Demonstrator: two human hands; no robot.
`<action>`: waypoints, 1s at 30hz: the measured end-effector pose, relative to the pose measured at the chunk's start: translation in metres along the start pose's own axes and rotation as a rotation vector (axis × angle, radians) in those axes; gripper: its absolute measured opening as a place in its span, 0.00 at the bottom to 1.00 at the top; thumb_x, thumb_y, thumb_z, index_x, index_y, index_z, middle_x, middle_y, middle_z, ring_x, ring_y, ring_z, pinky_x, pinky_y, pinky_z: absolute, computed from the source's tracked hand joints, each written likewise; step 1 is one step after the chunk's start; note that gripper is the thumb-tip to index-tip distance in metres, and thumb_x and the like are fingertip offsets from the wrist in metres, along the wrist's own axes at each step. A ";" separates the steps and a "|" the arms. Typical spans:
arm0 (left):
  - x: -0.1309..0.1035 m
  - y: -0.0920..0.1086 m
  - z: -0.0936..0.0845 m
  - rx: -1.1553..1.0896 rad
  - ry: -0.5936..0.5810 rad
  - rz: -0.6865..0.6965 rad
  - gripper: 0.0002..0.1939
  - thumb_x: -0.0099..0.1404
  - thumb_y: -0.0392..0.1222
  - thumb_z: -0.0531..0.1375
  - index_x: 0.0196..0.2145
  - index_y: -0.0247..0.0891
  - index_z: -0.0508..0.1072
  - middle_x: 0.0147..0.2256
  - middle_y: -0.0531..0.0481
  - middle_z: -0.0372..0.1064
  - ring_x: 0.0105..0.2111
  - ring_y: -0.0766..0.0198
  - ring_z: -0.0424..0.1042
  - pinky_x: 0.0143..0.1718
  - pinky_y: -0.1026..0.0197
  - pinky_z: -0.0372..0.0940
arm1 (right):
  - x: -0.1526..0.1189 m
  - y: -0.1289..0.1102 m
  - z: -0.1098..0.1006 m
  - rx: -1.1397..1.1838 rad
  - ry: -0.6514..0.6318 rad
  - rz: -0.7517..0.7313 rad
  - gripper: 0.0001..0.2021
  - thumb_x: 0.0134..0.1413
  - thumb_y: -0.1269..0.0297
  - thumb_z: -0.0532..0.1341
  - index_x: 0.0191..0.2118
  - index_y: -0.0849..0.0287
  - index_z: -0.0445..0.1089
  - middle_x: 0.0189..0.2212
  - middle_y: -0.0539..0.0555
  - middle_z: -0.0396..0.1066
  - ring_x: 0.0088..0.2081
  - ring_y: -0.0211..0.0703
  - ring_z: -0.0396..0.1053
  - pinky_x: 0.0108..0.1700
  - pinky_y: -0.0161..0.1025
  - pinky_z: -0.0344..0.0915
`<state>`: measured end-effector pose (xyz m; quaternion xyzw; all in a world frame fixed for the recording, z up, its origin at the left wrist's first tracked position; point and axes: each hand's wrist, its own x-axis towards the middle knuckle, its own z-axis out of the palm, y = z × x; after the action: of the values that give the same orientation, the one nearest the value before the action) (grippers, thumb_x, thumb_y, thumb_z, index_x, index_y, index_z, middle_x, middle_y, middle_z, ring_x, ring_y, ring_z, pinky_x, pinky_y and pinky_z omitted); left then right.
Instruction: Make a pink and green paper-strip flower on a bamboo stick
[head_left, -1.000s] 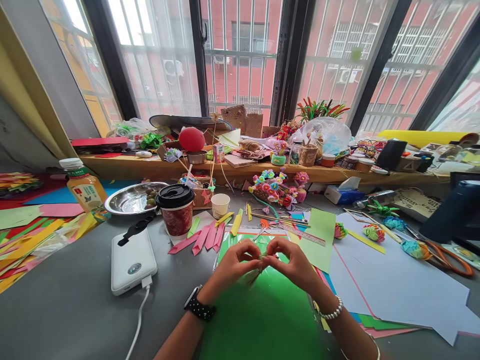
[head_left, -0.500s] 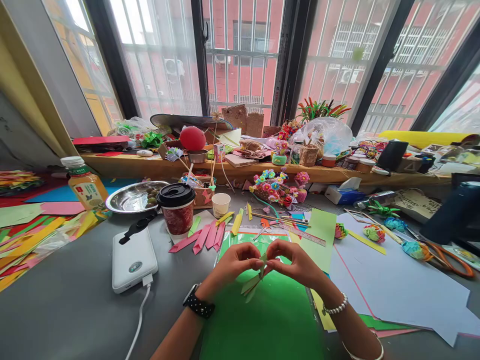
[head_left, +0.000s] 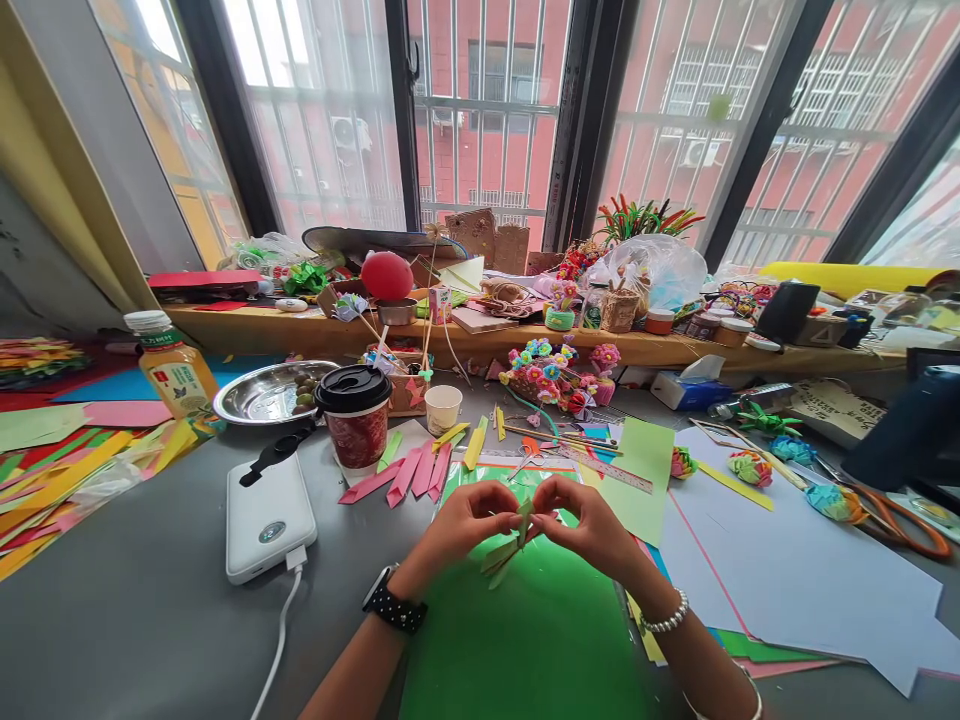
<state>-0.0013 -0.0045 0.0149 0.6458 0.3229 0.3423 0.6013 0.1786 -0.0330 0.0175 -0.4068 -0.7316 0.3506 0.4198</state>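
Note:
Above the green folder (head_left: 517, 640), my left hand (head_left: 480, 515) and my right hand (head_left: 574, 515) meet fingertip to fingertip around a folded light-green paper piece (head_left: 501, 556). Each hand pinches it between thumb and fingers. Several narrow folded ends of the piece fan out below my left fingers, and a bit of pink shows near my right fingertips. Part of the folded paper is hidden by my fingers. Just beyond my hands lies a small pair of scissors (head_left: 529, 456). Folded pink strips (head_left: 405, 475) and a yellow strip (head_left: 475, 444) lie to the left of it.
On the left are a white power bank (head_left: 271, 515) with a cable, a lidded coffee cup (head_left: 356, 425), a metal plate (head_left: 244, 400) and a juice bottle (head_left: 176, 375). White paper sheets (head_left: 795, 570) and orange-handled scissors (head_left: 900, 520) lie to the right. A paper cup (head_left: 443, 410) stands behind.
Both hands keep their pinch on the paper piece. Its folded ends have shifted slightly upward, and the fingertips have moved a little.

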 end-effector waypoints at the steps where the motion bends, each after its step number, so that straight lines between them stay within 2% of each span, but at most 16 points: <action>1: 0.000 -0.001 0.000 0.013 -0.003 0.003 0.08 0.50 0.41 0.63 0.26 0.34 0.69 0.25 0.54 0.65 0.26 0.68 0.66 0.29 0.65 0.60 | 0.000 0.000 0.000 -0.012 0.003 -0.006 0.03 0.47 0.69 0.59 0.29 0.60 0.63 0.26 0.49 0.66 0.29 0.37 0.68 0.34 0.37 0.66; 6: -0.001 0.000 -0.001 0.142 -0.006 0.048 0.09 0.51 0.43 0.61 0.27 0.35 0.69 0.27 0.52 0.66 0.29 0.66 0.67 0.30 0.64 0.61 | -0.002 -0.001 0.001 -0.060 -0.018 -0.030 0.03 0.46 0.72 0.58 0.30 0.59 0.64 0.27 0.49 0.67 0.30 0.37 0.67 0.34 0.36 0.65; 14: -0.005 0.011 0.004 0.349 0.024 0.132 0.08 0.54 0.42 0.58 0.29 0.35 0.68 0.29 0.50 0.67 0.30 0.64 0.67 0.31 0.63 0.63 | -0.001 -0.005 0.000 -0.151 0.014 -0.034 0.04 0.45 0.74 0.58 0.28 0.59 0.63 0.25 0.47 0.66 0.29 0.36 0.65 0.32 0.33 0.63; 19: -0.003 0.006 0.007 0.442 0.076 0.178 0.09 0.54 0.44 0.58 0.28 0.35 0.68 0.27 0.51 0.67 0.29 0.65 0.67 0.30 0.64 0.63 | 0.000 0.000 0.002 -0.191 0.027 -0.008 0.03 0.45 0.73 0.58 0.28 0.59 0.63 0.26 0.48 0.67 0.29 0.37 0.66 0.32 0.34 0.63; 24: 0.000 -0.001 0.007 0.453 0.120 0.162 0.08 0.54 0.44 0.58 0.27 0.35 0.67 0.27 0.51 0.66 0.28 0.65 0.67 0.29 0.64 0.64 | 0.001 0.006 0.007 -0.254 0.057 0.003 0.02 0.47 0.71 0.57 0.30 0.59 0.64 0.27 0.50 0.68 0.30 0.39 0.66 0.34 0.36 0.64; 30: 0.001 -0.001 0.005 0.399 0.116 0.147 0.07 0.55 0.43 0.57 0.27 0.35 0.68 0.27 0.50 0.67 0.29 0.64 0.68 0.31 0.63 0.65 | 0.002 0.006 0.010 -0.348 0.109 -0.022 0.03 0.46 0.73 0.57 0.29 0.59 0.64 0.27 0.51 0.68 0.30 0.40 0.66 0.35 0.37 0.63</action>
<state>0.0033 -0.0069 0.0133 0.7529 0.3703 0.3513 0.4154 0.1708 -0.0309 0.0089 -0.4838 -0.7617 0.1914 0.3861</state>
